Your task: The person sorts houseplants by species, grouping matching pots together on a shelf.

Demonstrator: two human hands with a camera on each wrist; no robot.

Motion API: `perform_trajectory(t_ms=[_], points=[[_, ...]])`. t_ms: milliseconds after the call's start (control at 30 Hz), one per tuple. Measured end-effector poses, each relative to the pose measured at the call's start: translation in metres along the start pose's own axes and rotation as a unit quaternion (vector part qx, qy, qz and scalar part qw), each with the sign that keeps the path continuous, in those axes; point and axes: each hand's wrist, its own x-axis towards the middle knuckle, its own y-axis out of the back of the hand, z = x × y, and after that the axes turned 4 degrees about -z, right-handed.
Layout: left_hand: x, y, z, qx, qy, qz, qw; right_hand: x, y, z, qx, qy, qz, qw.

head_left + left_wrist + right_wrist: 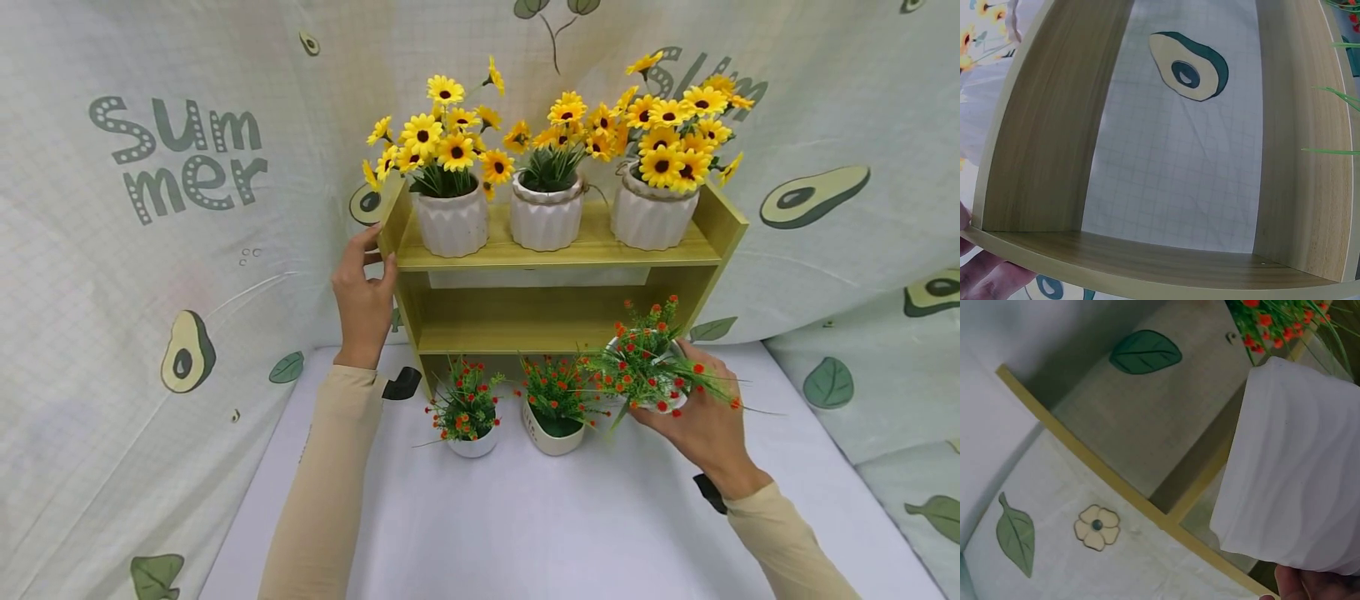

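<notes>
My left hand (pixel 362 296) grips the upper left side panel of a wooden shelf (pixel 517 321), thumb in front and fingers behind; its fingertips (pixel 994 278) show at the panel's edge in the left wrist view. With my right hand (pixel 708 429) I hold a potted plant (pixel 648 367) with small red flowers, in front of the shelf's right side. Its white wavy pot (pixel 1291 469) fills the right of the right wrist view, fingers round its lower part. Two more red-flowered plants, one in a round white pot (pixel 472 446) and one in a cream pot (pixel 551 433), stand below the middle board.
Along the top board stand three white pots of yellow flowers: a left one (pixel 452 221), a middle one (pixel 546 217) and a right one (pixel 652 212). A printed cloth (pixel 187 267) hangs behind and at the sides. White tabletop (pixel 525 533) stretches in front.
</notes>
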Motion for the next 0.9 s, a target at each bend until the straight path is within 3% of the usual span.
perform_trajectory(t_ms=[133,500,900], points=[[0.0,0.0,0.0,0.0,-0.001,0.0,1.0,0.01,0.002,-0.004,0.001,-0.018,0.005,1.0],[0.0,-0.001,0.0,-0.003,-0.006,0.002,1.0,0.037,-0.001,-0.014,-0.028,-0.12,-0.023,0.992],[0.0,0.0,0.001,-0.006,-0.002,0.002,1.0,0.065,-0.017,-0.011,-0.108,-0.106,-0.01,0.988]])
